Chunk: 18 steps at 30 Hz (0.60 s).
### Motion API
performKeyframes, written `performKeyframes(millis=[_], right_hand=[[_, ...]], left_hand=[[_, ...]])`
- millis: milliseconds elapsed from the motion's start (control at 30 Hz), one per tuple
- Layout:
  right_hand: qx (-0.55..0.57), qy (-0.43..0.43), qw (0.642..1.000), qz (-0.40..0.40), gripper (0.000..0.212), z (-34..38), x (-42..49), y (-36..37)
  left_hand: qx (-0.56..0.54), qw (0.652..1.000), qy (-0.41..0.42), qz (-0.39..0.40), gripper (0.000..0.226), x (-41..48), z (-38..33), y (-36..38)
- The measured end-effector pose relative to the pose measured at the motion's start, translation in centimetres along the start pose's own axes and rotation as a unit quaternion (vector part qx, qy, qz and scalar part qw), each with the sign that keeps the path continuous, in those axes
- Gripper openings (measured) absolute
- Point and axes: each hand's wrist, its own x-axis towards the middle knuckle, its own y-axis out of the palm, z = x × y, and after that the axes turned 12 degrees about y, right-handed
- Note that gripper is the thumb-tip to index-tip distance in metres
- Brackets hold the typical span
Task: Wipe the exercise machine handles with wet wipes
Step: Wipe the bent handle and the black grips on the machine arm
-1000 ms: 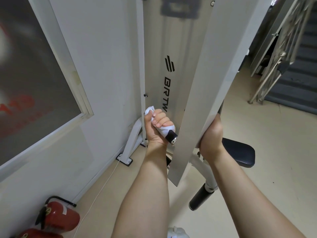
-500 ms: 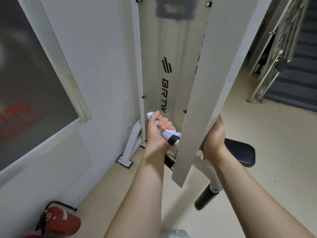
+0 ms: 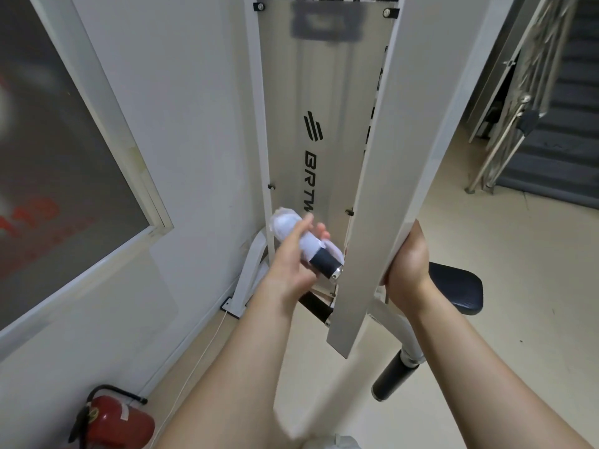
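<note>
Beige floor, white wall, a dark window on the left, stairs off to the right. A red extinguisher lay low by the wall, its label too small to read. The left hand, blurred, was loosely wrapped round the wipe on the black handle, just beside the white beam. The right hand sat at the beam's edge, fingers hidden behind it, so its grip could not be told. The panel read "BRTW", the rest covered.
</note>
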Motion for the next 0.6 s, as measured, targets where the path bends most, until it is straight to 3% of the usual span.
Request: performKeyframes(millis=[67,133,233,400,500,600], right_hand=[[-0.009,-0.006,1.0,0.003,0.062,-0.1,-0.1,0.3],[0.001,-0.015,1.0,0.01,0.056,-0.2,-0.1,0.7],[0.007,-0.011,1.0,0.006,0.045,-0.2,0.1,1.3],[-0.008,-0.012,1.0,0.004,0.053,0.3,0.6,1.2],[-0.002,-0.01,1.0,0.013,0.06,0.3,0.9,0.5],[-0.004,-0.004,1.0,0.01,0.076,0.1,0.7,0.0]], left_hand=[[-0.024,0.997,0.064,-0.019,0.027,0.7,-1.3,0.3],[-0.028,0.994,0.105,-0.01,0.027,1.0,-1.4,0.1],[-0.003,0.997,0.08,0.018,0.023,0.1,0.2,-0.2],[0.225,0.961,0.063,0.146,0.032,-2.3,2.7,-2.4],[0.258,0.95,0.09,0.152,0.035,-2.7,1.5,-2.7],[0.247,0.958,0.1,0.11,0.04,-2.9,0.7,-2.5]])
